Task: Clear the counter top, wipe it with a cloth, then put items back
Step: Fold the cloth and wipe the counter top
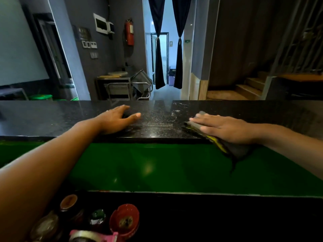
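Worktop clearing is reading as done; wiping is under way, restocking is remaining. One cloth is lying at the near edge under the flat right hand. The left hand is resting open, well apart. About five items are waiting on the lower shelf.

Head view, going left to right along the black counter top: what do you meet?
Left hand resting flat on the counter top → whitish smear → cloth → right hand pressing it.
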`<state>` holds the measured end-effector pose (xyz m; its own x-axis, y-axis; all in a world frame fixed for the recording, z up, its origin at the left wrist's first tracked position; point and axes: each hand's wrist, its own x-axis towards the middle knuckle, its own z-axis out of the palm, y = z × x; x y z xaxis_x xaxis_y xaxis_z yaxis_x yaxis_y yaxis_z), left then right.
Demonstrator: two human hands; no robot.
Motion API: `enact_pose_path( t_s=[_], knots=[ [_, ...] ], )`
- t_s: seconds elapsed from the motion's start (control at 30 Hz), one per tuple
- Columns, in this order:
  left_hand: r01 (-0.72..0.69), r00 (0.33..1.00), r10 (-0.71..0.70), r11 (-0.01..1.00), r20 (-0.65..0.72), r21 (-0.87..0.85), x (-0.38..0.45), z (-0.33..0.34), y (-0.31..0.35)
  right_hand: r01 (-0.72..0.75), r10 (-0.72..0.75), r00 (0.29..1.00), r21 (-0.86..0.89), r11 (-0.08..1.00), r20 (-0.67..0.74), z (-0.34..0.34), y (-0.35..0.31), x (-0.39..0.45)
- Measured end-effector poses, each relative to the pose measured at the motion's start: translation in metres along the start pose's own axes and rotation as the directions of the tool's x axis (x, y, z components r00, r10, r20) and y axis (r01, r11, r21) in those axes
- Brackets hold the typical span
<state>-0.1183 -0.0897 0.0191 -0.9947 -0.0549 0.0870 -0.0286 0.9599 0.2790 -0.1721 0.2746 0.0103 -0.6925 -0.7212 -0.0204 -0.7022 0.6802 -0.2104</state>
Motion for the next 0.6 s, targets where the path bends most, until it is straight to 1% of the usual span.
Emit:
enact_pose_path(
  t_s=[0.07,0.13,0.2,0.27,0.33,0.37,0.43,0.5,0.53,0.6],
  knots=[
    [0.028,1.000,-0.028,0.999,0.012,0.040,0.003,0.004,-0.008,-0.087,0.087,0.996,0.028,0.996,0.000,-0.008,0.026,-0.010],
    [-0.001,1.000,0.001,0.999,-0.010,0.035,0.004,0.007,-0.008,-0.235,0.235,0.972,0.034,0.971,0.016,-0.018,0.054,-0.005],
    [-0.017,0.999,0.017,1.000,-0.028,0.005,0.004,0.009,-0.007,-0.372,0.371,0.928,0.009,0.928,0.026,-0.024,0.077,0.014],
    [-0.024,0.999,0.024,1.000,-0.034,-0.006,0.003,0.008,-0.008,-0.497,0.497,0.868,0.006,0.868,-0.016,-0.029,0.092,0.045],
    [-0.029,0.999,0.029,1.000,-0.036,-0.011,0.003,0.007,-0.008,-0.556,0.556,0.830,0.011,0.831,-0.043,-0.030,0.086,0.078],
    [-0.028,0.999,0.028,1.000,-0.043,-0.014,0.002,0.007,-0.008,-0.539,0.539,0.841,0.011,0.842,-0.046,-0.028,0.075,0.093],
    [-0.024,0.999,0.023,0.999,-0.050,-0.021,0.002,0.007,-0.007,-0.422,0.422,0.906,0.005,0.907,-0.019,-0.022,0.039,0.111],
    [-0.032,0.998,0.031,0.999,-0.049,-0.024,0.002,0.008,-0.009,-0.229,0.229,0.973,-0.024,0.973,-0.001,-0.011,0.006,0.107],
    [-0.042,0.998,0.041,0.999,-0.050,-0.021,0.002,0.009,-0.010,-0.129,0.130,0.992,-0.036,0.991,0.003,-0.005,-0.007,0.095],
    [-0.051,0.997,0.049,0.999,-0.057,-0.018,0.003,0.009,-0.012,0.038,-0.038,0.999,-0.009,0.999,-0.003,0.003,-0.015,0.060]
  ],
)
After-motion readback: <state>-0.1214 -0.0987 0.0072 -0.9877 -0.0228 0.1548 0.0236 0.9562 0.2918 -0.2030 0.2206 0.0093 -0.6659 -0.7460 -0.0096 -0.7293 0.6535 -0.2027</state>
